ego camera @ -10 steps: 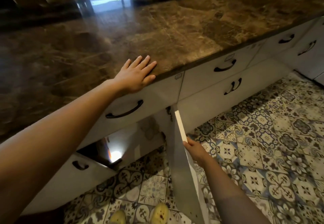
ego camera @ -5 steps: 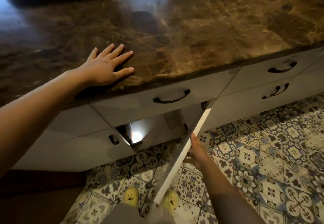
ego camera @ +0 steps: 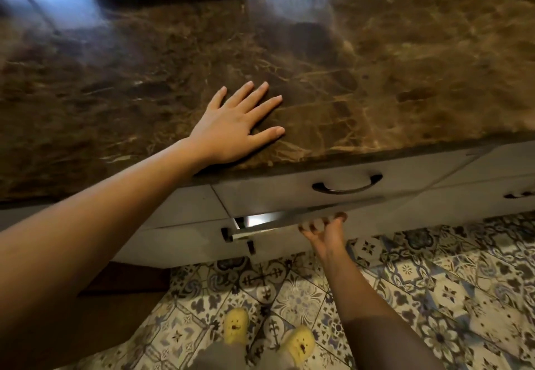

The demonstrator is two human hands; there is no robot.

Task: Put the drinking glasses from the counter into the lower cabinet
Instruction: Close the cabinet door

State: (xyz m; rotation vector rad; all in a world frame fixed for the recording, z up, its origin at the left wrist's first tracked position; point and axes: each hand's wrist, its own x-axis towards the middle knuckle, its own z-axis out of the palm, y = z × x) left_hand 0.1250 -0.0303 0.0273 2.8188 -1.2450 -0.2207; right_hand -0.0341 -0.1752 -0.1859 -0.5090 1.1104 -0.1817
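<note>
My left hand (ego camera: 231, 128) lies flat, fingers spread, on the brown marble counter (ego camera: 376, 80) near its front edge. Below the counter, my right hand (ego camera: 325, 230) presses its fingertips against the white lower cabinet door (ego camera: 289, 225), which stands only a narrow crack ajar, with a lit strip of the inside showing. No drinking glass shows anywhere on the counter, and the cabinet's contents are hidden.
A white drawer with a dark curved handle (ego camera: 347, 185) sits just above the door. More white cabinet fronts (ego camera: 477, 196) run to the right. Patterned floor tiles (ego camera: 434, 282) and my yellow slippers (ego camera: 236, 324) are below.
The cabinet door has swung from wide open to nearly shut, pushed by my right hand. My left hand stayed flat on the counter while the view shifted.
</note>
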